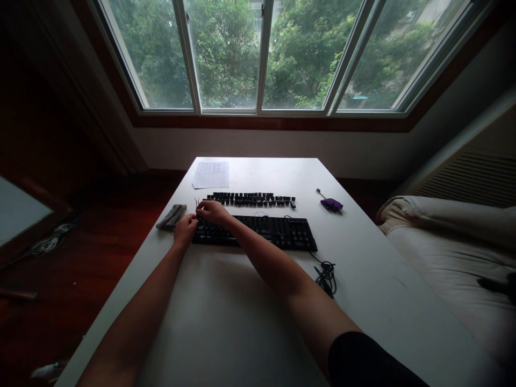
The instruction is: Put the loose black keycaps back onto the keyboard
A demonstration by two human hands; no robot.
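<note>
A: Where is the work?

B: At the far left corner of a long black plastic keyboard (278, 228) with a number pad. It lies flat across the middle of a white, smooth-topped table (355, 301), both hands gathered at that one corner.

A: State of the hands?

B: Right hand (214, 211): reaches across, fingers bent and close together over the corner. Left hand (186, 228): fingertips drawn in at the left edge. Thin, copper-coloured, wire-like prongs (198, 202) stand up beside the fingers. Too small to tell which hand has them, or what either grasps.

A: How is such close work best done?

B: Judgement: left fingers brace the edge so the board cannot slide; right hand works straight up or down, never levering sideways. A slanted pull or push could strain a small part.

A: Other hazards?

B: Loose black, block-shaped keycaps (252, 203), by their look, stand in rows just beyond the board. The right wrist should keep low and clear; one nudge could scatter the order. Crumpled grey cloth (172, 216) sits just beside the left hand, well placed if left alone. Coiled black cable (326, 277) lies near the right end; best without tension.
</note>
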